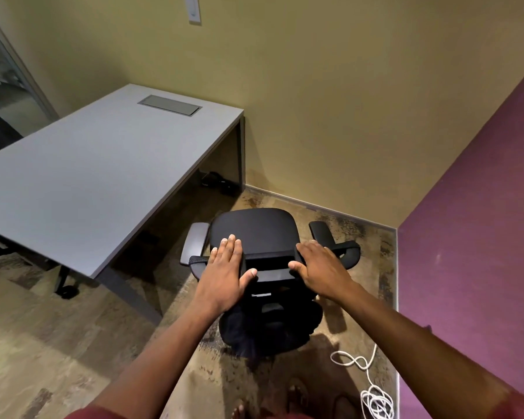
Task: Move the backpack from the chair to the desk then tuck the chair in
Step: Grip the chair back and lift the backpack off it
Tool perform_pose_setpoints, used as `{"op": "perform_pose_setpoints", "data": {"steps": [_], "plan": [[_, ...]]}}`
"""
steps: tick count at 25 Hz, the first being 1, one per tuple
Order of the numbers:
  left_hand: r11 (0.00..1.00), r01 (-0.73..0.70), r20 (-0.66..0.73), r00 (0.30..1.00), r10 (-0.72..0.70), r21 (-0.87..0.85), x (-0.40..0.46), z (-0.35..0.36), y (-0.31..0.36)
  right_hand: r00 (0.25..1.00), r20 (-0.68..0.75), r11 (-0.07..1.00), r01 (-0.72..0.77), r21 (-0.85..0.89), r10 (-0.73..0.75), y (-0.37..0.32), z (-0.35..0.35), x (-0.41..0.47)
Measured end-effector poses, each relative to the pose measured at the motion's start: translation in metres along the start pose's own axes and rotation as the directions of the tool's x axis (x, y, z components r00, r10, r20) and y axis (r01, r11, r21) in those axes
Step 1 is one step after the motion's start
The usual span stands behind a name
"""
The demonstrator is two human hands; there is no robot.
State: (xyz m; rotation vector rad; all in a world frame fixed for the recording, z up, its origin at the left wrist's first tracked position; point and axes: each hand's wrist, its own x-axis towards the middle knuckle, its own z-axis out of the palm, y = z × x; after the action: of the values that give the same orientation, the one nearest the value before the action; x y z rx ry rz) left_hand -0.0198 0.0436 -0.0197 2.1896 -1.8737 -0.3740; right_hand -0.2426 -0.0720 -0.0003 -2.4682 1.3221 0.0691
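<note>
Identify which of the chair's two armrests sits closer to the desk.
The grey-looking armrest beside the left hand; the black armrest is on the chair's far side from the desk.

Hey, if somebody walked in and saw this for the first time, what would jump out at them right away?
Most likely the two bare hands, left hand and right hand, resting on the top of the backrest of the black office chair at centre. Next, the big grey desk at left, which the chair stands clear of, not tucked in. Then the purple wall at right, with a tangled white cable on the floor below it.
</note>
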Motion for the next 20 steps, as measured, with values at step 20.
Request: {"op": "perform_pose_setpoints", "data": {"steps": [20], "plan": [[0.977, 0.117, -0.139, 0.986, -0.092, 0.179, -0.031, 0.016, 0.023, 0.972, -0.118, 0.971, -0.214, -0.107, 0.201, -0.029, 0.008, -0.034]]}}
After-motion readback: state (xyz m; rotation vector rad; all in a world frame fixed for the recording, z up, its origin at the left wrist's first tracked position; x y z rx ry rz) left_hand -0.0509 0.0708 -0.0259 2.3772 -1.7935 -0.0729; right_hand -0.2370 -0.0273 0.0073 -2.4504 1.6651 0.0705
